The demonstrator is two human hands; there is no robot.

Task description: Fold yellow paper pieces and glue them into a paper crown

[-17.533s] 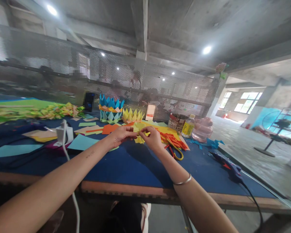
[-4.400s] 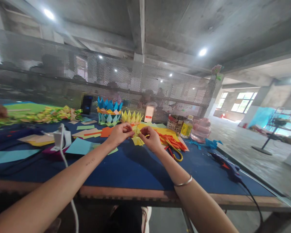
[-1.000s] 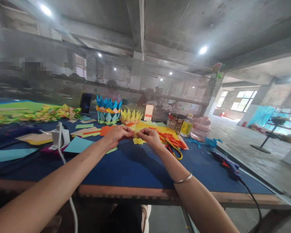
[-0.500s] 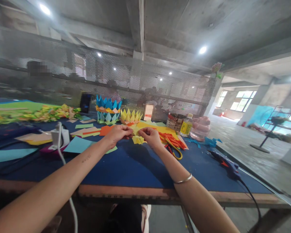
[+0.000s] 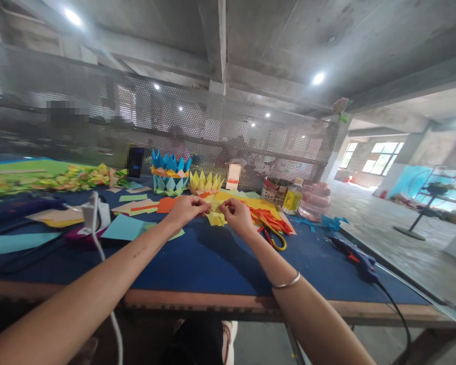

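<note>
Both my hands meet over the middle of the blue table, fingers pinched at a small piece of pale yellow paper (image 5: 215,205). My left hand (image 5: 188,209) is closed on its left side. My right hand (image 5: 236,213) is closed on its right side, and the fingers partly cover the paper. Just below the fingertips lie yellow paper pieces (image 5: 216,219); I cannot tell whether they touch the held one. Behind my hands stands a ring of pointed yellow folded paper (image 5: 205,183). Left of it is a stacked blue, orange and green folded-paper ring (image 5: 171,175).
Yellow-handled scissors (image 5: 276,239) lie by orange paper strips (image 5: 277,220) at my right. A yellow-labelled bottle (image 5: 292,197) and pink container (image 5: 314,203) stand behind. A glue gun (image 5: 359,258) lies far right. A white plug and cable (image 5: 96,215) and paper sheets (image 5: 125,228) are at left.
My hands stay in nearly the same place, pinching the yellow paper, with only slight finger shifts. The whole view has moved a little.
</note>
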